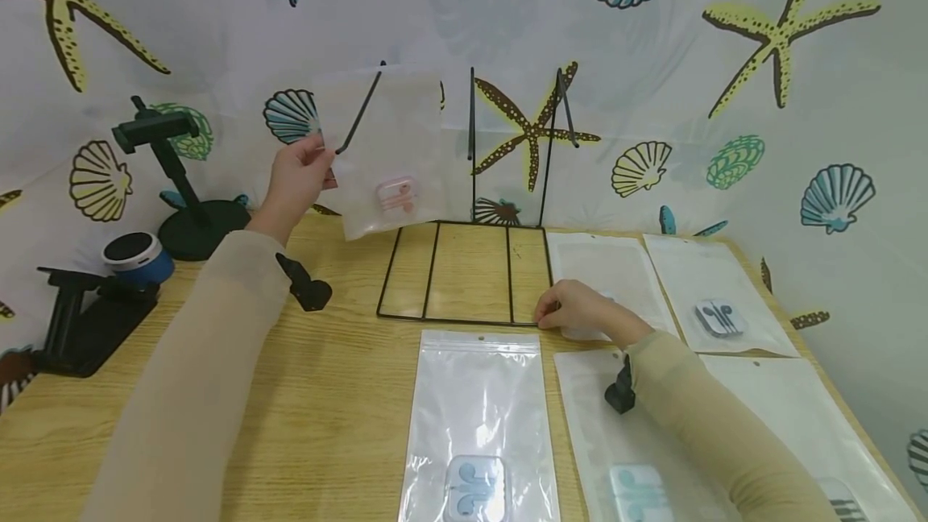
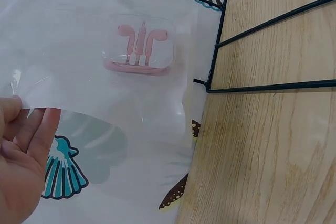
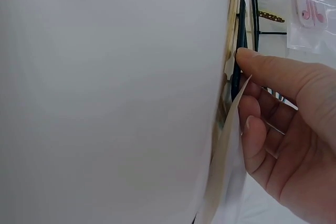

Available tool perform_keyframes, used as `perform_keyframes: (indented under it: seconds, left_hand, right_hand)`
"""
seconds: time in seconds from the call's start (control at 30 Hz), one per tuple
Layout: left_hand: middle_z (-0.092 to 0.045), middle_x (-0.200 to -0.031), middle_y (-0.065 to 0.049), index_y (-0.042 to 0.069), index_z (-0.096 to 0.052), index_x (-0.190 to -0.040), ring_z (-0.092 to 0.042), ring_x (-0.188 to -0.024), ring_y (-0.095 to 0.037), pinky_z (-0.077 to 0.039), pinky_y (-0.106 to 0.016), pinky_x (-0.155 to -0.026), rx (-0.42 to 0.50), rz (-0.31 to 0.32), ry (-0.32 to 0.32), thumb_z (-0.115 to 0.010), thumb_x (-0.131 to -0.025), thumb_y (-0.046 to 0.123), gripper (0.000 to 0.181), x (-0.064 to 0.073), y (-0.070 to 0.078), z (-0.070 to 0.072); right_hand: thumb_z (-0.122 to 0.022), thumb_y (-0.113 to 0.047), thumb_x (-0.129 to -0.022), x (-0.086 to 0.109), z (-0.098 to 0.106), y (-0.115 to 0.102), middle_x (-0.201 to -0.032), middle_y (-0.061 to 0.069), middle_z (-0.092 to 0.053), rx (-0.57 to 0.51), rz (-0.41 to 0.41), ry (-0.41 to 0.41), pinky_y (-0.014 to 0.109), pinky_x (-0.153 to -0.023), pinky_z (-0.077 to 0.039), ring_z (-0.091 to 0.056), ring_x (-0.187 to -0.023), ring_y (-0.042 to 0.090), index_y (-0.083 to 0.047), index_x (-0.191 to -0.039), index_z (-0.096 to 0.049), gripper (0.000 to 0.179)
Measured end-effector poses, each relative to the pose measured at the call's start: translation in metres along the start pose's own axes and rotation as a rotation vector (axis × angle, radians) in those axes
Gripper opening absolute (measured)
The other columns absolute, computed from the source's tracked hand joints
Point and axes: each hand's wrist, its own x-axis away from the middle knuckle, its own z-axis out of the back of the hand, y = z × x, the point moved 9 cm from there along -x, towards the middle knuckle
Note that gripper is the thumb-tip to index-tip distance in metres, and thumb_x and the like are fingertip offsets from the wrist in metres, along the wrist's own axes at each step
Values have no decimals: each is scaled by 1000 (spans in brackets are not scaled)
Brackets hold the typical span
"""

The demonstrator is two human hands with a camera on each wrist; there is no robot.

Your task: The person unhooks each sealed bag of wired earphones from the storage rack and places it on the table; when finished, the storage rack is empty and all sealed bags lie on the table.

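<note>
My left hand (image 1: 296,180) pinches the left edge of a clear zip bag (image 1: 391,115) at the back of the table. Pink earphones in a clear case (image 2: 138,48) lie inside that bag, near its bottom. A slanted black prong (image 1: 360,112) of a wire display rack (image 1: 464,321) crosses the front of the bag's upper part. The rack's base lies on the table, its upright part behind. At the base's front right corner my right hand (image 1: 586,308) grips the wire between thumb and fingers, as the right wrist view shows. A bag's edge (image 3: 226,166) rises beside those fingers.
A bag with blue earphones (image 1: 480,393) lies in front of the rack. Several more bagged earphones, one bag (image 1: 598,252) among them, cover the right side. A black stand (image 1: 192,220), a blue speaker (image 1: 145,260) and a black holder (image 1: 87,329) stand at left.
</note>
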Motion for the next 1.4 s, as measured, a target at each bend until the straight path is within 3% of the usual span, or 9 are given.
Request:
perform_keyframes:
  seconds: [0.17,0.37,0.6,1.4]
  left_hand:
    - [-51,-100,-5,-1,-46,-133,-52,-69,-4,-50,-14,-64,-5,5,9,-45,-98,13,38,3,1,1]
    - [-53,-115,-13,2,-47,-133,-59,-84,-11,-51,-17,-72,-21,31,0,-45,-98,18,39,7,-1,3]
    - [-54,-116,-13,4,-46,-135,-60,-84,-11,-51,-17,-70,19,55,-29,-47,-98,20,41,15,-3,5]
    - [-55,-113,-8,5,-46,-135,-59,-85,-8,-51,-18,-72,-16,27,-117,-50,-96,30,47,63,-1,22]
  right_hand:
    - [-67,-9,-85,0,0,0,-79,-5,-64,-2,-14,1,30,-75,-46,-54,-75,11,-7,-82,-71,5]
    - [-67,-9,-85,0,0,1,-78,-5,-64,1,-17,3,29,-75,-46,-54,-75,10,-7,-81,-70,5]
    - [-68,-9,-84,-1,-1,1,-79,-5,-64,2,-16,3,29,-74,-47,-54,-74,10,-6,-83,-71,4]
    - [-69,-8,-83,-1,-1,0,-80,-5,-65,8,22,6,28,-74,-48,-56,-75,9,-6,-83,-72,3]
